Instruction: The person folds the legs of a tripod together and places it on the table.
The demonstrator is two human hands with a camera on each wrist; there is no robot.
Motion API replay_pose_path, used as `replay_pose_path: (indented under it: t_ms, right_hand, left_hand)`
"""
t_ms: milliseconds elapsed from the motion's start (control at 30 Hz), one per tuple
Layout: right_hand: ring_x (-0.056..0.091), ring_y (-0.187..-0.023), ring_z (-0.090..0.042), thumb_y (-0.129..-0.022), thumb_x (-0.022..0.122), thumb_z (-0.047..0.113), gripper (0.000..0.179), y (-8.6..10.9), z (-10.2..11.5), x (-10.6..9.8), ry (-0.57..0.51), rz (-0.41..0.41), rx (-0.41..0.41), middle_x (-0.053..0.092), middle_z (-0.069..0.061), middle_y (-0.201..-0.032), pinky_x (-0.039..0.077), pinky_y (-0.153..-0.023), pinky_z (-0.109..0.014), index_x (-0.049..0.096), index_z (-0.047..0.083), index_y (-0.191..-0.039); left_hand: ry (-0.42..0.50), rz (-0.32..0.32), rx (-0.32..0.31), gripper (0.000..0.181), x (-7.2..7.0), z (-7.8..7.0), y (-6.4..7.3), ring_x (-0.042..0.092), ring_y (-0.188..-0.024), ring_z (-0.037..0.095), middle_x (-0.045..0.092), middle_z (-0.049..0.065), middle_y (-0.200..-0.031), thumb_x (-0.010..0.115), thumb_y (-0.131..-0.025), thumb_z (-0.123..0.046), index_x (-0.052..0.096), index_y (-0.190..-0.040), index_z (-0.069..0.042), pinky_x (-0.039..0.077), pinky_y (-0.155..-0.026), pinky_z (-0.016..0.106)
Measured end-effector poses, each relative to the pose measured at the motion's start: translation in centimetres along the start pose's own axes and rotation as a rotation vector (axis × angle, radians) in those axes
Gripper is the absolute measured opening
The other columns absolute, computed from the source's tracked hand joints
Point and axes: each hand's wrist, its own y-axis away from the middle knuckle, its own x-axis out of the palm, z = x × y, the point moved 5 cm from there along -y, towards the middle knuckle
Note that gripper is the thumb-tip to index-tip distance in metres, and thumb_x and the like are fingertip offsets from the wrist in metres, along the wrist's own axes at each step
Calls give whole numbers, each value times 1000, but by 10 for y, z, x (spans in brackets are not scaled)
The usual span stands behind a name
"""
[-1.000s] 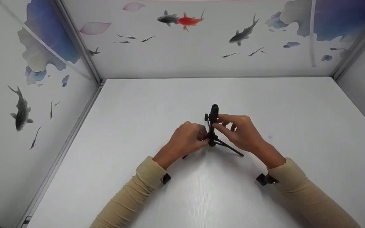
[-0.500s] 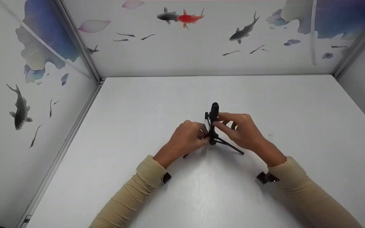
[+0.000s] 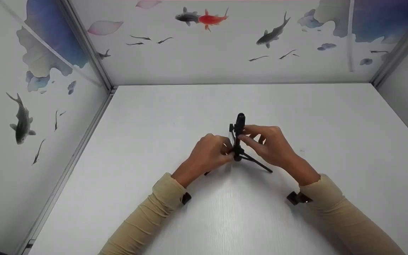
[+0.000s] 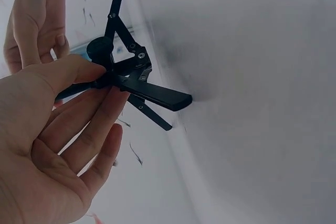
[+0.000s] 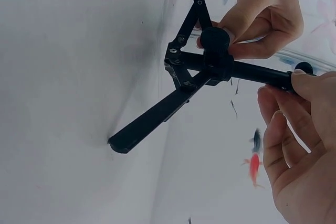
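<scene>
A small black tripod (image 3: pixel 240 119) stands upright on the white table (image 3: pixel 175 117), its legs spread. My left hand (image 3: pixel 208 153) pinches its lower part beside the collar, thumb and fingers close to a round knob (image 5: pixel 215 39). Higher up, my right hand (image 3: pixel 274 148) pinches the post between thumb and fingers. One flat leg (image 4: pixel 160 95) and its hinged braces show in the left wrist view. In the right wrist view, the post (image 5: pixel 257 72) runs from the collar to my right fingertips. My left hand hides part of the legs in the head view.
White panels printed with fish and leaves enclose the table at the back (image 3: pixel 204 63) and sides, with a grey metal post (image 3: pixel 87 46) at the left corner. A small black device sits at each wrist, left (image 3: pixel 186 198) and right (image 3: pixel 293 198).
The head view has tilted slightly, so the scene sits a little higher or lower in places. Both hands keep their hold on the tripod, with no clear movement of it.
</scene>
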Motion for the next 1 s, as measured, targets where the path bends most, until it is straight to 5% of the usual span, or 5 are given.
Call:
replay_pose_path:
  t_ms: [1000]
  right_hand:
    - [74, -76, -4, -103, 76, 18, 24, 0, -2, 1, -14, -4, 7, 84, 9, -107, 56, -63, -25, 81, 24, -126]
  left_hand:
    - [-21, -107, 60, 9, -17, -7, 1, 80, -87, 10, 85, -2, -90, 81, -91, -18, 84, -95, -11, 58, -74, 33]
